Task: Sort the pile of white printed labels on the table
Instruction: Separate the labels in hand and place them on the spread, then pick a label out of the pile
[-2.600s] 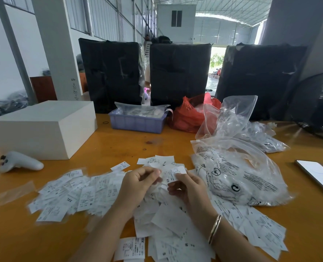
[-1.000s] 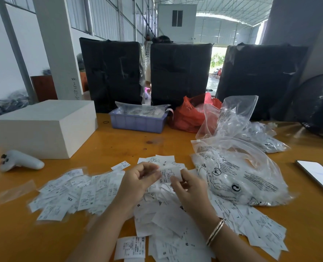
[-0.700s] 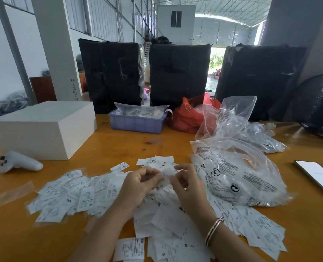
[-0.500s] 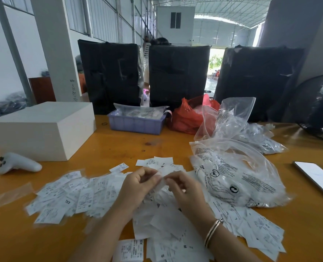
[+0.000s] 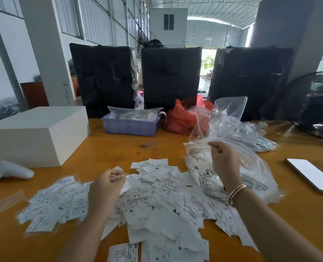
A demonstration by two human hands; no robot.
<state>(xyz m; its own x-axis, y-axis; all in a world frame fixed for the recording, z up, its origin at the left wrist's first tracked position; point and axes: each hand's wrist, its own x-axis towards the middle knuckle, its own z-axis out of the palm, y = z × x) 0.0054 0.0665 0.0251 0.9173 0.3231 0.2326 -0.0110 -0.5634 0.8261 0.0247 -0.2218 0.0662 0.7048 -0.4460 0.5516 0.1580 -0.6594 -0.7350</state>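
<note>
Labels (image 5: 156,201): hands had split apart; left hand (image 5: 107,188) pinched a few at centre, right hand (image 5: 225,163) lifted, curled, seemingly empty, w/ sorting ongoing.

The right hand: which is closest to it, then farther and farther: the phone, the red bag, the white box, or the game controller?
From the right hand:
1. Red bag, just behind it.
2. Phone, off to its right. These two are nearly equal, so the order is unsure.
3. White box, far left.
4. Game controller, at the left edge.
</note>
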